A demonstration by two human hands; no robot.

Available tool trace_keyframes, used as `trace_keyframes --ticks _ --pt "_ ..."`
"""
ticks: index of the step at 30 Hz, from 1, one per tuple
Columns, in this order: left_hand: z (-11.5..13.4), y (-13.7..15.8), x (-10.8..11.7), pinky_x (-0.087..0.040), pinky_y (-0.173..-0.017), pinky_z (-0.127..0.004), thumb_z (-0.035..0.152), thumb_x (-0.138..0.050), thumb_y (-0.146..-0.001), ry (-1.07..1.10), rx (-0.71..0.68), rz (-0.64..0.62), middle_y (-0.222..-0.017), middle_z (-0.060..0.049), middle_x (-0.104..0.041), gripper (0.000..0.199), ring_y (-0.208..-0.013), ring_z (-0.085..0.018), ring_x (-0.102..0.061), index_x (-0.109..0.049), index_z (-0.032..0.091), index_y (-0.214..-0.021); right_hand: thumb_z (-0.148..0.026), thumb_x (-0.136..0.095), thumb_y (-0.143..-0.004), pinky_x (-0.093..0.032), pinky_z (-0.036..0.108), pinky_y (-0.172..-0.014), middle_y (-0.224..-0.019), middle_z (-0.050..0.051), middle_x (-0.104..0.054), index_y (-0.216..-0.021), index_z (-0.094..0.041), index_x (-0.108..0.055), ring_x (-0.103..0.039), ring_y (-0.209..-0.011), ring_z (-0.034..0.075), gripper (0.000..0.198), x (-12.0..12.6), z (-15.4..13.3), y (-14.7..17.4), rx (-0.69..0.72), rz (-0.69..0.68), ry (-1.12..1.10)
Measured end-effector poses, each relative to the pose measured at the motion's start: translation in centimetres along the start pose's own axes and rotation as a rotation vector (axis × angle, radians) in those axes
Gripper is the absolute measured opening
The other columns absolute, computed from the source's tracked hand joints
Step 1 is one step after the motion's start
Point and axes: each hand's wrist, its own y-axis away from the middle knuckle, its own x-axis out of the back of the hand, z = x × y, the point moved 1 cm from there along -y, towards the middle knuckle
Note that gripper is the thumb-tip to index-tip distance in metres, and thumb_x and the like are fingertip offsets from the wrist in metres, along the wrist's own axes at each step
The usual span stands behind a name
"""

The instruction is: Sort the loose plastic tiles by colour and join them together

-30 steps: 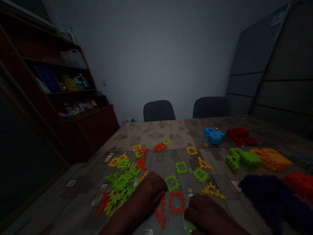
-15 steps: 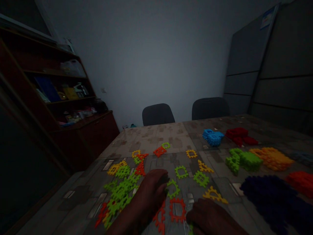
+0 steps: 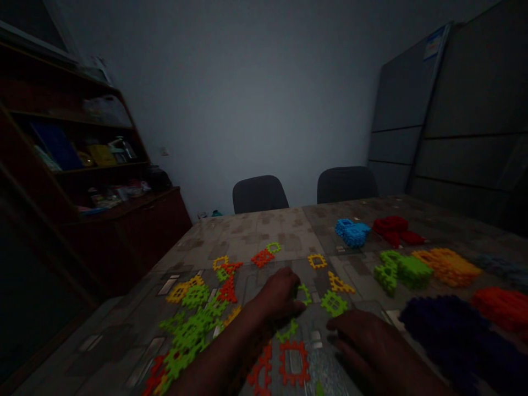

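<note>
My left hand point(image 3: 280, 294) reaches over the middle of the table, thumb and fingers apart, at the left side of a green square frame piece point(image 3: 304, 295) and partly covering it. My right hand point(image 3: 367, 335) hovers low at the right, thumb apart from the fingers, with nothing visible in its grasp. Close to it lie a green windowed piece point(image 3: 334, 303) and a yellow triangular piece point(image 3: 340, 283). Below my left hand are a green rounded piece point(image 3: 287, 331), a red-orange square frame point(image 3: 294, 362) and a red-orange arched piece point(image 3: 260, 371).
Green linking pieces point(image 3: 193, 330) lie heaped at the left. Colour-sorted piles stand at the right: dark blue point(image 3: 449, 330), orange point(image 3: 503, 308), yellow-orange point(image 3: 449, 267), green point(image 3: 412, 270), red point(image 3: 391, 230) and light blue point(image 3: 352, 233). Two chairs point(image 3: 260, 194) stand beyond the table.
My left hand has moved away from me and right, from the green rounded piece to the green square frame. My right hand has lifted up and right, now covering where a yellow arched piece lay.
</note>
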Motion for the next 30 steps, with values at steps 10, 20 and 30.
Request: trace_keyframes --ticks 10,20,30 --pt "-1.2 1.9 1.4 -0.036 -0.117 -0.039 0.005 -0.055 -0.085 0.129 -0.032 0.057 -0.146 -0.012 -0.059 0.050 -0.135 -0.027 -0.053 -0.059 0.017 -0.134 -0.024 -0.046 -0.094 -0.058 0.049 -0.090 -0.115 0.012 -0.076 -0.117 -0.023 -0.072 -0.073 -0.105 0.029 0.034 -0.1 1.0 -0.6 -0.150 -0.031 -0.056" --pt "-1.3 7.2 0.7 -0.050 -0.093 -0.030 0.025 -0.079 -0.070 0.156 0.085 -0.012 -0.121 -0.005 -0.062 0.040 -0.110 -0.025 -0.060 -0.066 0.022 -0.108 -0.029 -0.050 -0.092 -0.056 0.051 -0.094 -0.118 0.013 -0.075 -0.116 -0.025 -0.074 -0.070 -0.111 0.031 0.034 -0.8 2.5 -0.7 -0.167 0.007 0.012" --pt "-0.5 7.0 0.7 -0.049 -0.084 -0.034 0.030 -0.079 -0.069 0.089 0.126 0.003 -0.111 -0.006 -0.059 0.034 -0.101 -0.026 -0.058 -0.062 0.020 -0.097 -0.029 -0.055 -0.087 -0.057 0.050 -0.096 -0.119 0.019 -0.074 -0.121 -0.016 -0.073 -0.070 -0.110 0.034 0.041 -1.1 5.0 -1.3 -0.240 0.061 0.218"
